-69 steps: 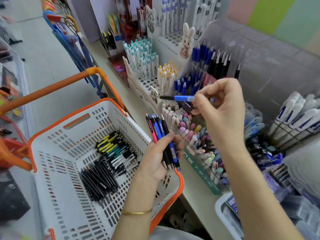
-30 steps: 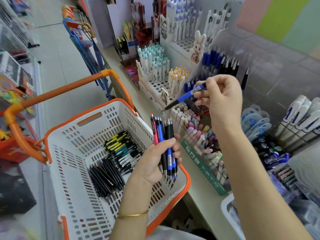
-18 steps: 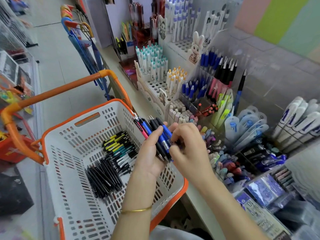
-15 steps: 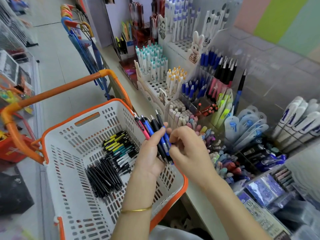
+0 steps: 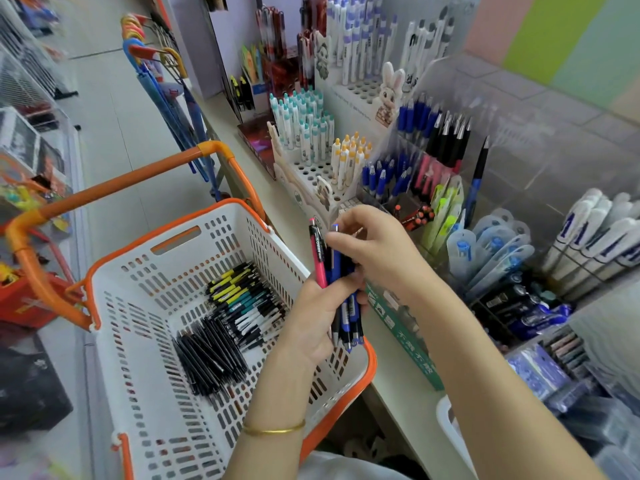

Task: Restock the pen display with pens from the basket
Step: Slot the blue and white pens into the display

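Hidden first: R hand (image 5: pixel 374 247) covers the top of the bundle of pens (image 5: pixel 348 320), fingers curled onto it; can't tell which pen they pinch, only a blue cap end shows by the fingertips. L hand (image 5: pixel 320 317) grips the bundle's middle, hiding most barrels. Pink pen (image 5: pixel 318 258) at the bundle's left edge stands clear; blue and black tips stick out below the fist. Bundle is upright, over the basket's near-right corner, just beside the bench (image 5: pixel 398 382) edge. Basket (image 5: pixel 121 341) is white w/ orange rim, its near end cut off by the frame bottom. Inside it: a black pen pile (image 5: pixel 207 358), and touching it a mixed pile (image 5: pixel 242 299) of yellow, teal, white and black pens. Pen display (image 5: pixel 433 161) is clear acrylic on the bench behind the R hand, which blocks its front low section. Blue and black pens fill the back rows; a lone blue pen (image 5: pixel 476 188) leans in the right compartment. Left of the display is a white holed rack (image 5: pixel 304 174) w/ teal-cap and yellow-cap pens, w/ a bunny figure (image 5: pixel 389 95) behind. White markers (image 5: pixel 595 237) at far right are part cut off. Green box front (image 5: pixel 405 344) has print too blurred to read. Lower-right packets are smeared, contents unclear. Gold bangle (image 5: pixel 273 429) on L wrist. Orange handle (image 5: pixel 121 183) arches over the basket's far end.
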Available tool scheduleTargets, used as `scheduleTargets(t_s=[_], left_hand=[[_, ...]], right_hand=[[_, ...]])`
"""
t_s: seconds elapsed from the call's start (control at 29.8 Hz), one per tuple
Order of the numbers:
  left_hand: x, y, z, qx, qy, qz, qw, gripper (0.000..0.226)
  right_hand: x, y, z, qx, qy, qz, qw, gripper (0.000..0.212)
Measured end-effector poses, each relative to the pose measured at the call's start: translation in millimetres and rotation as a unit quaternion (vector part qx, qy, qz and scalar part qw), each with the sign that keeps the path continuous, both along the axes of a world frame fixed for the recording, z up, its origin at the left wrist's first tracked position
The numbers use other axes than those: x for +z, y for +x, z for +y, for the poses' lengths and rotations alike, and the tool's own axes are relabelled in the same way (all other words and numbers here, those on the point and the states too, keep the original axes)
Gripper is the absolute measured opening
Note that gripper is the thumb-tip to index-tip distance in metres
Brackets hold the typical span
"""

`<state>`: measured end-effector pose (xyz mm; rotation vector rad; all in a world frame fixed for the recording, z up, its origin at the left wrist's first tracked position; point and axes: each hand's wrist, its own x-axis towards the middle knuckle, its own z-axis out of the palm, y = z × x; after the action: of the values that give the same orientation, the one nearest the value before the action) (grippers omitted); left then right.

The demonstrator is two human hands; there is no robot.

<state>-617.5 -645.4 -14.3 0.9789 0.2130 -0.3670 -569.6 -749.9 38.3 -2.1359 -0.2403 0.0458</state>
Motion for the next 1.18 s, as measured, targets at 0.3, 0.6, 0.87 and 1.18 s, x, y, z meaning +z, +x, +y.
scheduleTargets(t_s=[0.3, 0.6, 0.87, 1.18], left_hand=[[-3.2, -2.6, 6.0, -0.023, -0.096, 0.046, 0.994, 0.024], [0.3, 11.5, 1.6, 0.071, -0.159, 0.121, 0.977, 0.046], [-0.1, 10.8, 6.3, 0.112, -0.128, 0.101, 0.98, 0.024], [-0.1, 0.3, 5.4, -0.038, -0.085, 0.006, 0.996, 0.031]], right_hand=[[22.1, -1.0, -10.5, -0.259, 0.25, -0.114, 0.926, 0.01], [-23.4, -53.4, 4.8, -0.147, -0.01, -0.161, 0.976, 0.025], [-24.1, -51.4, 2.0, -0.05, -0.094, -0.138, 0.985, 0.009], [0.4, 7.7, 12.1, 0.019, -0.141, -0.051, 0.989, 0.031]])
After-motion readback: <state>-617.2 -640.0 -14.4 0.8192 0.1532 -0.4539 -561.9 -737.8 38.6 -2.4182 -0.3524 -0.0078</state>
